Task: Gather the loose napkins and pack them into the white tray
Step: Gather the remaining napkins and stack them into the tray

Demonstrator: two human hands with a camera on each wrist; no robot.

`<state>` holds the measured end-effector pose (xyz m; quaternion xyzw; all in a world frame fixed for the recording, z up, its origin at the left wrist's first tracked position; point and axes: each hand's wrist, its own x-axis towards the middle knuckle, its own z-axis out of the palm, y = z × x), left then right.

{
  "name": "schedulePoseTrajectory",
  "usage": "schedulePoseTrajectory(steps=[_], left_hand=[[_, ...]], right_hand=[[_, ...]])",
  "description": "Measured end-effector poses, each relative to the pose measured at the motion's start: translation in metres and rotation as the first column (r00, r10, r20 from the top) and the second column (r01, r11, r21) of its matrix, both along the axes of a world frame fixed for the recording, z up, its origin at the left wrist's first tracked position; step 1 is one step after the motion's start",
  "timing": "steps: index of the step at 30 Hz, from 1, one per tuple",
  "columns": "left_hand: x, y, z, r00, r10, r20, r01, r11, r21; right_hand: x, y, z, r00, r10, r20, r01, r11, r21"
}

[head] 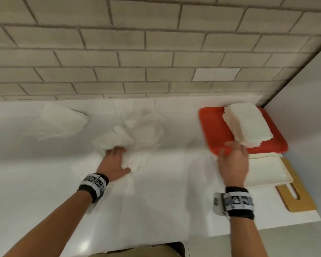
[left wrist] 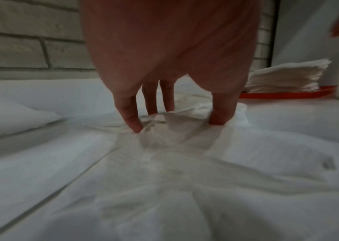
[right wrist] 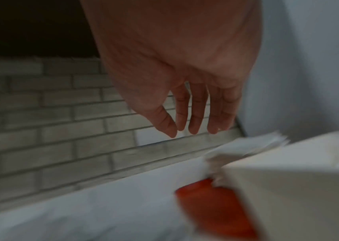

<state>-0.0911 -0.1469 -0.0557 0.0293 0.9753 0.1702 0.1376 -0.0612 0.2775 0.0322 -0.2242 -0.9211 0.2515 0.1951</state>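
The loose napkins [head: 137,130] lie crumpled mid-counter toward the back edge, under the left hand [head: 114,162], whose fingers bunch them. The white tray [head: 267,171] waits well to the right (front of the red tray [head: 213,130]), beside the right hand [head: 233,160], relaxed and empty.

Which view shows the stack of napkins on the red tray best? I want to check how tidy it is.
The head view: the whole stack of napkins shows from above on the red tray, its edges slightly fanned. The left wrist view shows only its side, far off. The right wrist view shows just a blurred corner.
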Motion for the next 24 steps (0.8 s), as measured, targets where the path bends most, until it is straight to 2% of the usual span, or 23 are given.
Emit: schedulePoseTrajectory(steps=[2, 4, 7, 9, 11, 13, 15, 16, 20, 22, 24], left_hand=[[0.015, 0.007, -0.005, 0.996, -0.052, -0.069, 0.056, 0.996, 0.063], [0.031, 0.01, -0.009, 0.991, -0.098, -0.095, 0.11, 0.986, 0.125], [0.045, 0.006, -0.009, 0.977, -0.152, -0.147, 0.18, 0.962, 0.206], [0.045, -0.004, -0.002, 0.972, -0.097, -0.212, 0.157, 0.945, 0.287], [0.041, -0.014, 0.016, 0.973, 0.02, -0.23, 0.081, 0.904, 0.42], [0.037, -0.023, 0.043, 0.964, 0.099, -0.245, 0.041, 0.858, 0.511], [0.033, -0.031, 0.074, 0.958, 0.147, -0.246, 0.034, 0.794, 0.606], [0.032, -0.035, 0.089, 0.96, 0.168, -0.224, 0.028, 0.739, 0.674], [0.027, -0.047, 0.124, 0.926, 0.334, -0.178, -0.047, 0.567, 0.823], [0.025, -0.05, 0.118, 0.887, 0.451, -0.101, -0.173, 0.526, 0.833], [0.024, -0.054, 0.096, 0.849, 0.528, 0.01, -0.308, 0.479, 0.822]], right_hand=[[-0.008, -0.061, -0.017, 0.983, 0.184, 0.004, -0.183, 0.979, -0.087], [-0.012, -0.121, -0.035, 0.936, 0.348, 0.055, -0.327, 0.915, -0.235], [-0.013, -0.189, -0.064, 0.811, 0.563, 0.16, -0.481, 0.797, -0.365], [-0.009, -0.218, -0.07, 0.706, 0.661, 0.254, -0.548, 0.738, -0.395], [-0.004, -0.229, -0.062, 0.7, 0.674, 0.236, -0.516, 0.706, -0.484], [0.001, -0.229, -0.043, 0.727, 0.679, 0.097, -0.485, 0.61, -0.627], [0.003, -0.231, -0.024, 0.714, 0.699, -0.044, -0.539, 0.508, -0.672], [0.003, -0.232, -0.014, 0.707, 0.702, -0.08, -0.564, 0.492, -0.663], [-0.008, -0.236, 0.012, 0.711, 0.69, -0.137, -0.604, 0.499, -0.622], [-0.016, -0.238, 0.01, 0.724, 0.672, -0.156, -0.594, 0.492, -0.637], [-0.025, -0.242, -0.001, 0.757, 0.641, -0.13, -0.555, 0.524, -0.647]])
